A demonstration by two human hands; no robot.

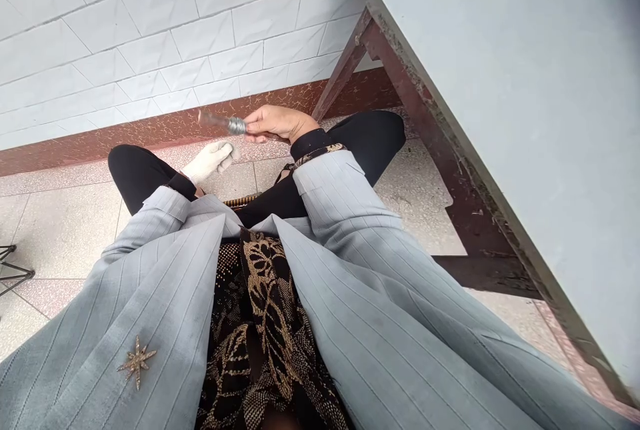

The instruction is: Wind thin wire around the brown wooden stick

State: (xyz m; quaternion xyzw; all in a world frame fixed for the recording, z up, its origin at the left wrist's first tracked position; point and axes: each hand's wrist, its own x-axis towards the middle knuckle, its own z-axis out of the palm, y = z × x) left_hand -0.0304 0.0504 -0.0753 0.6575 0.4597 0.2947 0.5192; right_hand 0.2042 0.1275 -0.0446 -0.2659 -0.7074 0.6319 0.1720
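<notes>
My right hand (280, 125) is bare and closed around one end of a short rod-like tool (236, 125). Silvery wire or a ridged metal band seems to wrap this tool near my fingers. Its brownish far end points left and is smeared by motion, so its exact kind cannot be made out. Just below it is my left hand (210, 161), in a whitish glove, with the fingers curled in. A faint greyish patch shows at its fingertips, too unclear to name. The two hands are apart, in front of my bent knees.
At the right stands a table (525, 83) with a pale top and worn brown frame (400, 83). A white tiled wall (210, 23) with a reddish-brown base strip rises ahead. Thin black metal legs (15, 270) stand on the speckled floor (65, 223) at the left.
</notes>
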